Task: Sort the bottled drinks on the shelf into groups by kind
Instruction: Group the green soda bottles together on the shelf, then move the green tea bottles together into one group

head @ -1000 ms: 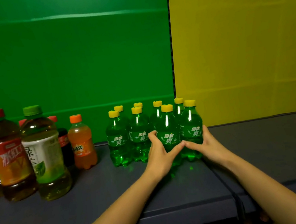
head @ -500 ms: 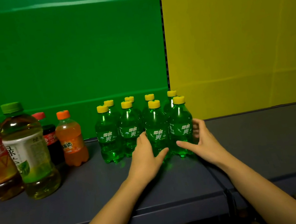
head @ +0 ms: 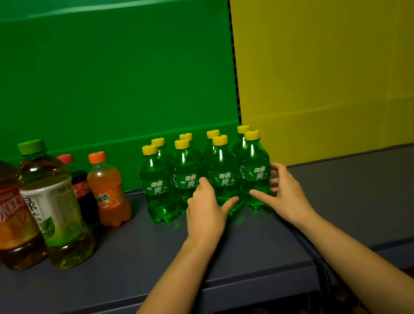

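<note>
Thumbs (head: pixel 231 203) that met a second ago are now apart at the green bottles (head: pixel 190 178).
Left hand (head: pixel 207 211) curls round the third front bottle (head: pixel 224 178) from 9 o'clock; right hand (head: pixel 286 193) wraps the end bottle (head: pixel 254 171) from 3 o'clock, fingers loosely bent, on the shelf (head: pixel 136 263).

Eight green soda bottles (head: pixel 224 178): yellow caps, green labels, white characters. Orange bottle (head: pixel 108 191): orange cap. Cola bottle (head: pixel 82 187): dark, red cap. Tea bottle (head: pixel 54 208): green cap, white-and-green label. Amber bottle (head: pixel 6 215): red cap, red-orange label. Shelf (head: pixel 136 263): dark blue-grey. Back panels: green (head: pixel 93 79), yellow (head: pixel 333 55).
</note>
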The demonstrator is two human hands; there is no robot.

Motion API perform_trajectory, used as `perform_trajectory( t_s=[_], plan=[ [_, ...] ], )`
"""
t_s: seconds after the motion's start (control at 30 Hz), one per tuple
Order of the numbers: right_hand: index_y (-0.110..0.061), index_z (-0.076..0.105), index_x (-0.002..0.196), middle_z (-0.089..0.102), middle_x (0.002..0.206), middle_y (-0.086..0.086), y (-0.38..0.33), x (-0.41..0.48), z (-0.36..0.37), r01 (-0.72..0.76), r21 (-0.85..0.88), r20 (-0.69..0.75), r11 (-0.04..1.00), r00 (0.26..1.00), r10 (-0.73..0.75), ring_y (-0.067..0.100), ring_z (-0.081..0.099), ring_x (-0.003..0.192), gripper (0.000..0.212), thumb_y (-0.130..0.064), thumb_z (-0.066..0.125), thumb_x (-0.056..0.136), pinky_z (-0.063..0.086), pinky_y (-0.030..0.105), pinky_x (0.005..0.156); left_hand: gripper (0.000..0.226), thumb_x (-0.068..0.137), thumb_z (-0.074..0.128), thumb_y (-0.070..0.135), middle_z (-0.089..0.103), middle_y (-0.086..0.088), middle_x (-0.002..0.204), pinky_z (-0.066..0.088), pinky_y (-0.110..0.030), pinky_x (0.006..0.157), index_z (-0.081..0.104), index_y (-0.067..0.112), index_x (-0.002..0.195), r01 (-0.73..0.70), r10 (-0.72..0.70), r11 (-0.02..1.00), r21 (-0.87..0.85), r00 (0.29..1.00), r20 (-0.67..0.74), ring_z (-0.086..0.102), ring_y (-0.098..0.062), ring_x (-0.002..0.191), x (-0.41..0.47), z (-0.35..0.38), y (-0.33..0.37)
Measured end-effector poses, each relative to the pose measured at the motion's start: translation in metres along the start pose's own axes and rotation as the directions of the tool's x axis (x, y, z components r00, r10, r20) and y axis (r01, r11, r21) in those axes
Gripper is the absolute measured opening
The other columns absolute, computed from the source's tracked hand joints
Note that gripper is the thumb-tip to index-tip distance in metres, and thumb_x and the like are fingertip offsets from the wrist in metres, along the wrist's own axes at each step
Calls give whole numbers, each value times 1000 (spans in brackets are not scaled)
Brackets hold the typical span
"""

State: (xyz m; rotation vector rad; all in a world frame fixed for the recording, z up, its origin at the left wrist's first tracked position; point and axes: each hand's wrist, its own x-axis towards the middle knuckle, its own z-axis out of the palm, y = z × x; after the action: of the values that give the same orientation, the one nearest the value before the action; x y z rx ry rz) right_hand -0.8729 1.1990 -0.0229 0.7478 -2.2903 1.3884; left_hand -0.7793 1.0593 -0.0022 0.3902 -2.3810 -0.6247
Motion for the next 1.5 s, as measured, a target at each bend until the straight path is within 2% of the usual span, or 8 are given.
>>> perform_trajectory(
  t_s=[0.47, 0.63, 0.73, 0.83, 1.0, 1.2, 1.33, 1.5],
  plan=[
    [-13, 26, 142, 43, 140, 7, -6, 0, 3, -13, -126, 38, 992, 999, 18, 24, 49, 121, 82, -41, 69, 77, 45, 47, 98, 57, 82, 62, 47, 59, -12, 111, 47, -35, 78, 41, 5, 114, -22, 23, 997, 74, 1000, -10, 59, -31, 104, 0, -1, -3],
    [-10, 25, 143, 37, 142, 8, -16, -8, 1, 11, -221, 6, 975, 1000, -10, 25, 36, 131, 79, -41, 63, 82, 33, 40, 106, 51, 86, 57, 47, 61, -13, 107, 45, -36, 75, 44, 5, 111, -22, 19, 994, 110, 1000, 23, 58, -32, 102, -2, -4, -7],
    [-6, 35, 137, 40, 137, 11, -30, -16, -6, 43, -209, -142, 977, 987, -74, 26, 38, 126, 65, -30, 65, 84, 34, 36, 102, 39, 89, 54, 44, 63, -9, 99, 39, -34, 67, 47, 8, 102, -90, 90, 990, 111, 996, 4, 60, -30, 94, -11, -14, -10],
    [-8, 51, 119, 49, 116, 6, -48, -25, -7, 116, -85, -221, 990, 966, -133, 22, 51, 106, 39, -12, 65, 83, 39, 27, 83, 28, 91, 51, 40, 63, 0, 96, 35, -31, 63, 50, 15, 102, -154, 168, 982, 107, 977, -134, 61, -25, 88, -22, -42, -25],
    [-19, 55, 93, 54, 93, -2, -111, -44, 38, 252, 123, -99, 960, 966, -241, 7, 54, 81, 24, 1, 63, 81, 41, 7, 64, 22, 85, 60, 31, 64, 7, 91, 45, -27, 61, 55, 18, 101, -221, 256, 966, 135, 895, -365, 62, -14, 83, -51, -117, -95],
    [-19, 57, 93, 61, 97, 0, -145, -51, 69, 254, 259, 71, 932, 957, -281, 18, 60, 84, 24, 0, 63, 81, 45, 11, 65, 18, 83, 64, 27, 64, 4, 90, 48, -30, 63, 57, 17, 96, -85, 115, 993, 83, 863, -492, 62, -16, 81, -70, -163, -133],
    [-18, 52, 104, 58, 108, 0, -183, -56, 118, 235, 281, 185, 931, 938, -293, 16, 56, 91, 29, -8, 67, 81, 45, 15, 73, 26, 82, 67, 24, 57, 0, 98, 46, -31, 66, 54, 14, 102, -27, 66, 996, 83, 853, -517, 57, -20, 89, -73, -196, -175],
    [-12, 34, 134, 44, 133, 4, -226, -58, 182, 126, 283, 286, 951, 935, -209, 18, 48, 116, 70, -27, 72, 77, 39, 32, 102, 33, 82, 67, 22, 54, -1, 107, 49, -36, 70, 52, 13, 110, 30, -23, 1000, 8, 875, -483, 57, -22, 95, -74, -235, -230]
  ],
)
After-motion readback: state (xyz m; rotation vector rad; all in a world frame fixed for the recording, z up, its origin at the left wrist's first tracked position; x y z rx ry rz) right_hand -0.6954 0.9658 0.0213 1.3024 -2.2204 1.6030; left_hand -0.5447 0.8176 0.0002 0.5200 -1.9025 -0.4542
